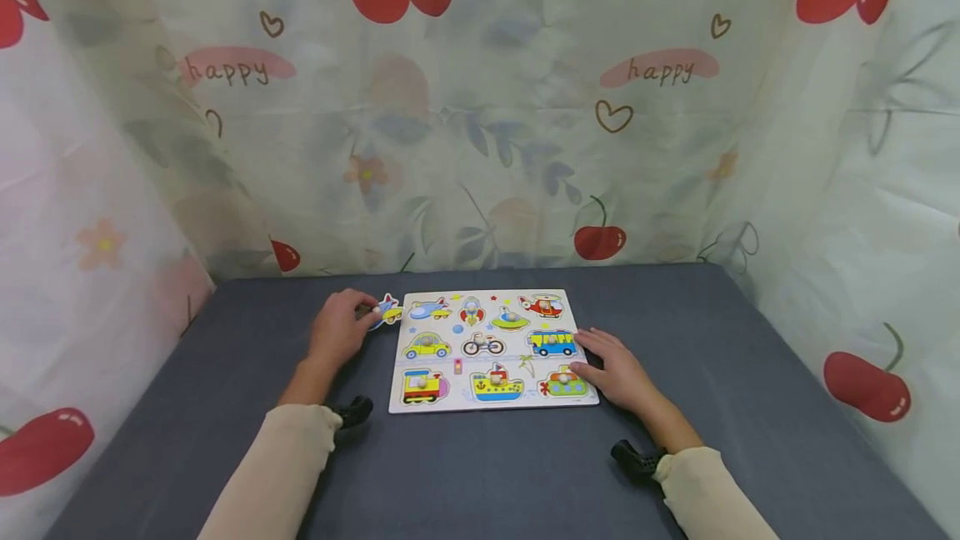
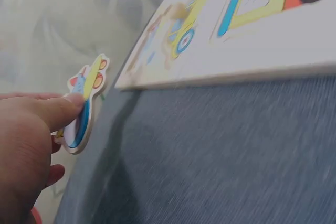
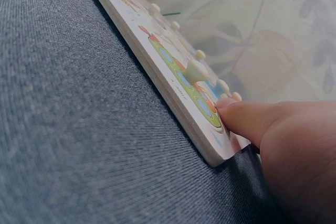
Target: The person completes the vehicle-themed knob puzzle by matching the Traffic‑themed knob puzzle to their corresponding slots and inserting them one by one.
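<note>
My left hand (image 1: 341, 330) pinches a wooden airplane puzzle piece (image 2: 84, 106) between thumb and fingers, just off the upper left corner of the puzzle board (image 1: 465, 367). The piece looks tilted and raised above the table in the left wrist view. On the board, an airplane-shaped spot (image 1: 430, 309) shows a matching picture. At the board's right edge rests my right hand (image 1: 618, 369), its thumb (image 3: 241, 116) on top beside the submarine piece (image 3: 181, 80) and its other fingers near the bus piece (image 1: 552, 342). Part of those fingers is hidden in the right wrist view.
Several knobbed vehicle pieces sit in the board, among them a car (image 1: 427, 346), a train (image 1: 423, 386), a ship (image 1: 497, 383) and a helicopter (image 1: 542, 305). A dark grey cloth (image 1: 480, 473) covers the table. Printed curtains (image 1: 480, 107) hang behind and at both sides.
</note>
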`<action>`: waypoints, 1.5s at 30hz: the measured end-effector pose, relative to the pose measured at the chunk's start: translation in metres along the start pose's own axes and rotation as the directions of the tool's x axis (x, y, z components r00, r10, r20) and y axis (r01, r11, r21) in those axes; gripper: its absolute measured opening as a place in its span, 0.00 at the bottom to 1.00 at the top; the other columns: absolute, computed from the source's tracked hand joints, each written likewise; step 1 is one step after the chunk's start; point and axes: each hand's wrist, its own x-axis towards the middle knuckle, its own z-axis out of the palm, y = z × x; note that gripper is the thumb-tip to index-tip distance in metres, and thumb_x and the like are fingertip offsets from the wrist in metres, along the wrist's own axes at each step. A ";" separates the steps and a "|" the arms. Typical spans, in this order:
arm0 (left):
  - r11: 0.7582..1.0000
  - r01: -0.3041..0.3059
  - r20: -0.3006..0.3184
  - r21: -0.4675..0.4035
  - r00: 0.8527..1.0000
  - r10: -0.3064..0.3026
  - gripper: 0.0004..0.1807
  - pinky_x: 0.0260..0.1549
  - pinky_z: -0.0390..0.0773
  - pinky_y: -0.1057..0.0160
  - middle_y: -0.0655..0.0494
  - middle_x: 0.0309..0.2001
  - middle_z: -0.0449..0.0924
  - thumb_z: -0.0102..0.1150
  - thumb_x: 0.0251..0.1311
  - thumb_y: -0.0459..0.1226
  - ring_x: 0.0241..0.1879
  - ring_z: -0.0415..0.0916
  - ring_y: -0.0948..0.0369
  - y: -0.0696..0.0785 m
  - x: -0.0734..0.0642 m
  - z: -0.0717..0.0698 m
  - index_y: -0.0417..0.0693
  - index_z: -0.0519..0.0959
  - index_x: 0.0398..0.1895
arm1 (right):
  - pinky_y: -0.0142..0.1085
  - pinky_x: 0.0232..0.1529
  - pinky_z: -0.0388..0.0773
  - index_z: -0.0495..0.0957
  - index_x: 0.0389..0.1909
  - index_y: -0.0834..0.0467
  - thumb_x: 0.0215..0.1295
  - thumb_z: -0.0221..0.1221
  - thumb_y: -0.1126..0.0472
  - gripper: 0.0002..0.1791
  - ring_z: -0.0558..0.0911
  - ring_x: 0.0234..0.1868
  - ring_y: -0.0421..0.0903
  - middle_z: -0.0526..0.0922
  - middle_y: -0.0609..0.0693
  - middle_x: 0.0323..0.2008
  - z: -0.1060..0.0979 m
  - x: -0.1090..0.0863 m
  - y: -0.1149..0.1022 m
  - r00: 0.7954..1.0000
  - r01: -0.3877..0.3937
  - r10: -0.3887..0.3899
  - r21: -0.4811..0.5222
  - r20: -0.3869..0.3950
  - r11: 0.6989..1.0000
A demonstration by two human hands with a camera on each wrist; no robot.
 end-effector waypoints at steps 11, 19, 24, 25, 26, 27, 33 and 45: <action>1.000 -0.009 -0.031 0.022 0.999 0.010 0.11 0.46 0.71 0.49 0.50 0.48 0.78 0.66 0.61 0.41 0.49 0.70 0.51 0.021 0.007 0.020 0.46 0.83 0.44 | 0.59 0.64 0.55 0.67 0.68 0.62 0.64 0.63 0.51 0.35 0.58 0.71 0.60 0.68 0.59 0.67 0.000 -0.001 0.000 1.000 -0.018 0.018 -0.005 0.002 1.000; 0.999 -0.041 -0.048 0.033 0.998 0.042 0.10 0.43 0.73 0.51 0.53 0.45 0.77 0.67 0.60 0.40 0.46 0.70 0.54 0.031 0.017 0.032 0.48 0.83 0.43 | 0.59 0.64 0.56 0.67 0.68 0.62 0.64 0.63 0.52 0.34 0.58 0.71 0.60 0.69 0.59 0.67 -0.002 0.000 -0.002 1.000 -0.011 0.011 0.003 0.001 1.000; 0.998 -0.042 -0.035 0.037 0.998 0.043 0.10 0.42 0.73 0.51 0.54 0.46 0.76 0.66 0.60 0.40 0.46 0.70 0.54 0.037 0.021 0.037 0.49 0.83 0.43 | 0.59 0.64 0.56 0.68 0.68 0.62 0.64 0.63 0.52 0.34 0.58 0.71 0.60 0.69 0.59 0.66 -0.002 0.000 -0.002 1.000 -0.008 0.008 0.001 -0.002 1.000; 0.998 -0.038 -0.029 0.041 0.999 0.039 0.10 0.43 0.73 0.51 0.54 0.46 0.76 0.66 0.60 0.41 0.46 0.70 0.54 0.039 0.022 0.038 0.49 0.83 0.43 | 0.59 0.64 0.56 0.68 0.68 0.62 0.64 0.63 0.52 0.34 0.58 0.71 0.60 0.69 0.58 0.67 -0.002 0.000 -0.002 1.000 -0.008 0.008 -0.002 0.000 1.000; 0.998 -0.036 -0.023 0.044 0.999 0.037 0.10 0.43 0.73 0.51 0.54 0.46 0.76 0.66 0.61 0.41 0.46 0.70 0.54 0.040 0.022 0.039 0.49 0.83 0.43 | 0.59 0.64 0.56 0.68 0.68 0.62 0.64 0.63 0.52 0.34 0.58 0.71 0.60 0.69 0.58 0.67 -0.002 0.000 -0.002 1.000 -0.009 0.009 -0.001 0.001 1.000; 0.998 -0.036 -0.017 0.047 0.999 0.037 0.10 0.43 0.73 0.51 0.54 0.46 0.76 0.65 0.61 0.41 0.46 0.70 0.54 0.041 0.022 0.040 0.49 0.83 0.43 | 0.59 0.64 0.56 0.67 0.68 0.62 0.64 0.63 0.52 0.34 0.58 0.71 0.60 0.69 0.58 0.67 -0.002 0.000 -0.003 1.000 -0.007 0.007 -0.003 0.003 1.000; 0.996 -0.049 0.007 0.072 0.999 0.049 0.09 0.43 0.73 0.52 0.55 0.46 0.77 0.65 0.61 0.41 0.44 0.70 0.55 0.047 0.026 0.043 0.51 0.83 0.43 | 0.58 0.64 0.56 0.67 0.68 0.61 0.64 0.63 0.52 0.35 0.58 0.71 0.59 0.68 0.58 0.67 -0.002 -0.001 -0.003 1.000 -0.019 0.019 -0.002 0.005 1.000; 0.995 -0.060 0.068 0.076 0.996 0.055 0.09 0.43 0.73 0.52 0.55 0.42 0.78 0.65 0.62 0.41 0.43 0.70 0.55 0.056 0.029 0.047 0.50 0.83 0.44 | 0.59 0.64 0.55 0.67 0.68 0.61 0.64 0.63 0.52 0.35 0.58 0.71 0.59 0.68 0.58 0.67 -0.002 0.000 -0.004 1.000 -0.022 0.022 -0.005 0.013 1.000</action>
